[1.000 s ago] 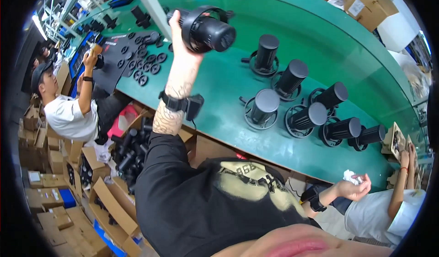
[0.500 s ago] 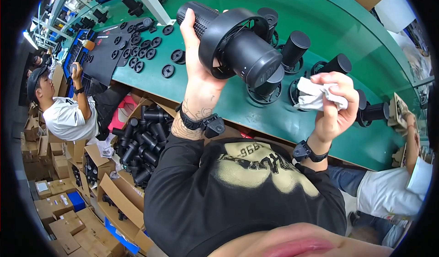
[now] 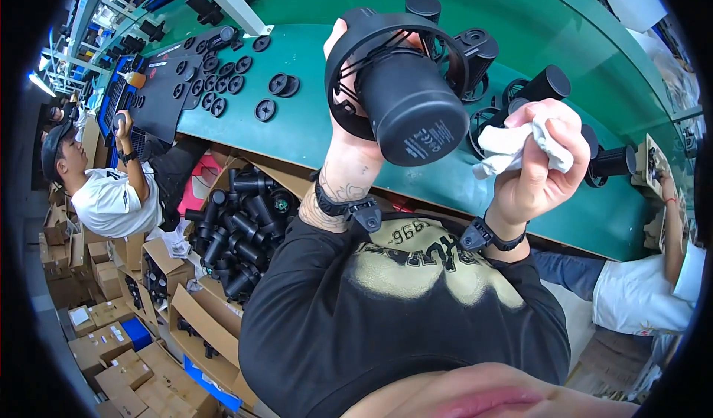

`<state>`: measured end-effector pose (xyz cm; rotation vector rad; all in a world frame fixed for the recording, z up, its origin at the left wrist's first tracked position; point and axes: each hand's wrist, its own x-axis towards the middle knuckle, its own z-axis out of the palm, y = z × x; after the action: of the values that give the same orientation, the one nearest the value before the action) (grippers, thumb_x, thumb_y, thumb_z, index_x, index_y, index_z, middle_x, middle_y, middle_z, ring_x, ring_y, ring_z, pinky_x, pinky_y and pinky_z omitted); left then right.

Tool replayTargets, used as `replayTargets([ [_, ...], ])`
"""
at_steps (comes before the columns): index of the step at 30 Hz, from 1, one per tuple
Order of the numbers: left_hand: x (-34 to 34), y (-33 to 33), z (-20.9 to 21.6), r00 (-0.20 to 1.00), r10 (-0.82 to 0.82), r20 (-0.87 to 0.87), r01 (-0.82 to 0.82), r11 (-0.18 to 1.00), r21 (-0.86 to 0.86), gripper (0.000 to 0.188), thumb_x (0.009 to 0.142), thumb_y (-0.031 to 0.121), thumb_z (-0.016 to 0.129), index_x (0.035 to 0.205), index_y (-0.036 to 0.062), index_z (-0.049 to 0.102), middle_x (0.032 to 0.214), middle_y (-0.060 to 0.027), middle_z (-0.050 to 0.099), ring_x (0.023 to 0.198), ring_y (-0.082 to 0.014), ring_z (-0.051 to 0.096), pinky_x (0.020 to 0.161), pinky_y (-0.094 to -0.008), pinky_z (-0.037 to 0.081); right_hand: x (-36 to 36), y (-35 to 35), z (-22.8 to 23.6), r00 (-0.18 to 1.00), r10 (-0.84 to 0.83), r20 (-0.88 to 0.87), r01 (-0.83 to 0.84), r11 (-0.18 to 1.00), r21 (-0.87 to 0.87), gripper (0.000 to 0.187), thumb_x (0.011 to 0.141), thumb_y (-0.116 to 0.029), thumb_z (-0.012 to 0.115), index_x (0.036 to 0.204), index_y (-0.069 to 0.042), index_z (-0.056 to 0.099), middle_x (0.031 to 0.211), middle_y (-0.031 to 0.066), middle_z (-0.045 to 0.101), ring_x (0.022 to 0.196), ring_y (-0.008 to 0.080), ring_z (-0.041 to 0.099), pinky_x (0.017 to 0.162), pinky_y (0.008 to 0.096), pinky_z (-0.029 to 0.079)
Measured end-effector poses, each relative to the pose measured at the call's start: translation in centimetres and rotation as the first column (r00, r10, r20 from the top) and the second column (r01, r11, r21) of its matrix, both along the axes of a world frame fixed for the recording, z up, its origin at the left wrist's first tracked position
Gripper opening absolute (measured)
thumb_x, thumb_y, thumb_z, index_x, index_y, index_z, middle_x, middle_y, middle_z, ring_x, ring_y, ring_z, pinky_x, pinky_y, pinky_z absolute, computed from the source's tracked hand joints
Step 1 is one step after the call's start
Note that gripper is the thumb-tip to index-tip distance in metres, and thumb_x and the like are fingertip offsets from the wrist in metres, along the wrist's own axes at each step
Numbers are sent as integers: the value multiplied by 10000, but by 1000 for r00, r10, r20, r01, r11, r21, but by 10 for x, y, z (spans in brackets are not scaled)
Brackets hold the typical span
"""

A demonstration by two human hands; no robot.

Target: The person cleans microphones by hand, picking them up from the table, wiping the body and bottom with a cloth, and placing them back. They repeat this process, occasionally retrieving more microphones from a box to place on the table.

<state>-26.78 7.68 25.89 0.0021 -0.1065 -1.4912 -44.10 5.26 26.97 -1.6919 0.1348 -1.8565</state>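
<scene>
Left hand (image 3: 349, 132) raised above the green workbench (image 3: 312, 132), closed around the rear of a black cylindrical lamp body with a ring bracket (image 3: 405, 95); fingers mostly hidden behind the ring, grip firm. Right hand (image 3: 538, 169) just to the right of the cylinder, fist closed on a crumpled white cloth (image 3: 520, 139), cloth close to the cylinder's side, contact not certain.

Edges and room: open bench surface directly below the left hand, near edge of the bench running under both wrists. Beyond the right hand, a row of similar black lamp bodies (image 3: 546, 87) standing on the bench, crowding that side. Left of the left hand, small black round caps (image 3: 230, 83) scattered on a dark mat and on the green top, well apart from the held piece. Below the left wrist, past the bench edge, a cardboard box of black cylinders (image 3: 241, 232). Co-worker in a white shirt (image 3: 111, 202) far left; another person's white sleeve (image 3: 642, 292) low right.

Held piece: matte black, flat end cap turned toward the camera, pale printed label on that face, thin ring encircling the barrel, tilted down to the right.
</scene>
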Motion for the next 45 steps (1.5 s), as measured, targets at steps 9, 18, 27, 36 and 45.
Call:
replayTargets([
  [9,-21,14,16,937,196,290,-211,977,20,551,892,579,410,1133,88,472,1100,-65,582,973,-189,571,884,-328,457,12,9,17,938,-15,-347,-122,921,-369,256,850,-149,555,1068,-15,568,1151,217,548,995,291,601,867,458,474],
  [18,-38,20,14,831,516,205,-507,856,-101,546,885,585,417,1112,90,453,1076,-62,570,987,-196,560,885,-335,455,52,17,2,967,209,147,-252,879,404,291,839,-58,486,1095,-1,612,1268,211,497,1158,324,515,981,478,388],
  [27,-9,19,7,856,441,269,-355,881,-314,538,876,395,525,1266,69,348,1169,-112,503,1054,-265,519,896,-407,455,3,-9,-16,946,305,112,-324,863,386,320,813,62,438,1100,46,580,1051,172,590,849,209,616,633,243,506],
  [36,9,-18,31,995,-104,6,88,810,-579,552,798,453,573,1115,34,405,975,-71,509,833,-212,517,765,-381,479,3,-18,7,951,290,105,-303,942,142,349,733,110,403,1010,55,609,858,141,582,701,171,573,579,250,486],
  [45,-7,-9,56,996,-38,-80,-12,836,-548,609,847,459,555,1203,1,369,885,-112,473,820,-248,447,710,-401,445,3,-28,15,952,294,84,-298,954,39,338,687,98,418,949,50,626,828,148,584,714,184,574,590,260,497],
])
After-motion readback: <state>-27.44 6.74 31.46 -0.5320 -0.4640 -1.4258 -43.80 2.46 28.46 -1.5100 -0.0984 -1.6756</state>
